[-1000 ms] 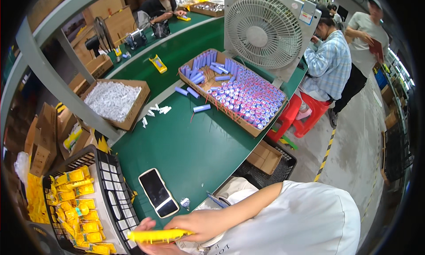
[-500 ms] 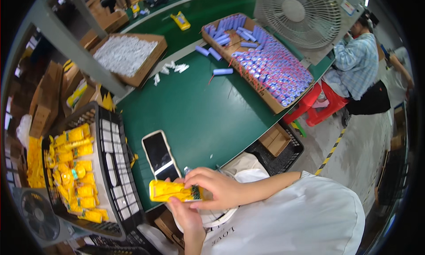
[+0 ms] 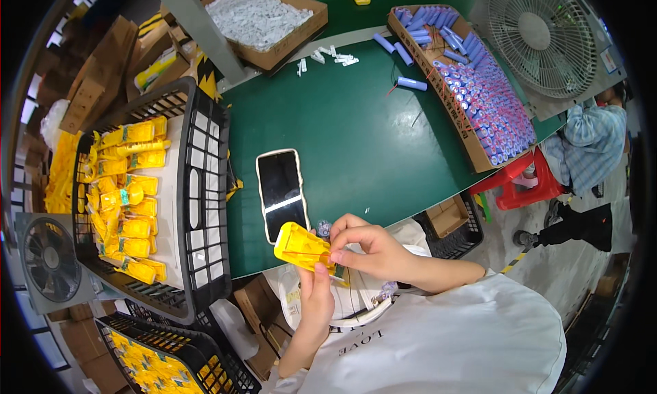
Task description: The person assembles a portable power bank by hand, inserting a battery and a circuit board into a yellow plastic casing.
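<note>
A yellow plastic casing [image 3: 298, 247], with a hollow side showing, is held over the table's near edge. My left hand [image 3: 316, 301] grips it from below, thumb and fingers on its lower edge. At the casing's right end, my right hand [image 3: 373, 249] is closed in a pinch; whatever is between those fingertips is hidden. A bit of green circuit board shows beneath the right fingers, with thin dark wires hanging below. Just beyond the casing lies a phone [image 3: 280, 188] in a pale case, screen up, on the green table [image 3: 356, 147].
To the left stands a black crate [image 3: 198, 195] with several yellow casings; another crate [image 3: 164, 356] sits lower. Cardboard boxes hold white parts [image 3: 256, 17] and purple battery cells [image 3: 479, 113]. Loose cells [image 3: 412, 84] lie nearby. A fan [image 3: 537, 38] and a seated person [image 3: 592, 144] are at right.
The view has shifted, bringing the lower crate into sight. The casing has turned so its hollow side shows, and my right fingers have moved from its top to its right end.
</note>
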The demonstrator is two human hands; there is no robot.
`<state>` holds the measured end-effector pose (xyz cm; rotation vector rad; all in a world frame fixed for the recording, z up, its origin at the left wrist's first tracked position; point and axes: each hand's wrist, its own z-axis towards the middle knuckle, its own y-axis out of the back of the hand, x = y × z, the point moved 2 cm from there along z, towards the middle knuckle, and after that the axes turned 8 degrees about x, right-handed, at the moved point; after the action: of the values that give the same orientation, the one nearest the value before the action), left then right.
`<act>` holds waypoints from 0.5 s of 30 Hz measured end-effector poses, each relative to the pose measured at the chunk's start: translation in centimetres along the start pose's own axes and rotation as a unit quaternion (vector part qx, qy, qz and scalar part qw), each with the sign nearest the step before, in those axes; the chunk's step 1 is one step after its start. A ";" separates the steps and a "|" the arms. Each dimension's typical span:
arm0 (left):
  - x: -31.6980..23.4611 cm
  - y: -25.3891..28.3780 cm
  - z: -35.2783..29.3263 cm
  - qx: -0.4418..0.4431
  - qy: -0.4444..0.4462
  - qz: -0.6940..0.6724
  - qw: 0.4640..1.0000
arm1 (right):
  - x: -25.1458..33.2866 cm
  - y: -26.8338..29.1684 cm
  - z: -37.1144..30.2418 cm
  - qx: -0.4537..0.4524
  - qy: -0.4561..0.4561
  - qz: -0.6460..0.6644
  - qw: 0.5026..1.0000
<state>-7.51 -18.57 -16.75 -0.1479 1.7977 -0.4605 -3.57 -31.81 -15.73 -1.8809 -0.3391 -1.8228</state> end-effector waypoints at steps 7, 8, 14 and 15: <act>-0.2 0.0 0.6 -0.011 -0.007 -0.092 0.996 | 1.0 -0.9 -0.6 -0.071 -0.020 -0.107 0.992; -0.2 0.1 0.7 -0.018 -0.005 -0.092 0.996 | 0.8 -1.2 -0.7 -0.077 -0.043 -0.116 0.989; 0.1 0.9 0.7 -0.037 -0.004 -0.184 0.982 | 0.4 -2.3 -1.0 -0.041 -0.030 -0.225 0.973; 0.1 1.0 0.7 -0.041 -0.002 -0.185 0.982 | 0.3 -2.3 -1.0 -0.038 -0.033 -0.223 0.973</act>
<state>-6.77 -17.88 -17.37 -0.5462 1.7905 -0.6473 -5.58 -30.41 -15.07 -2.0433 -0.7796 -2.0818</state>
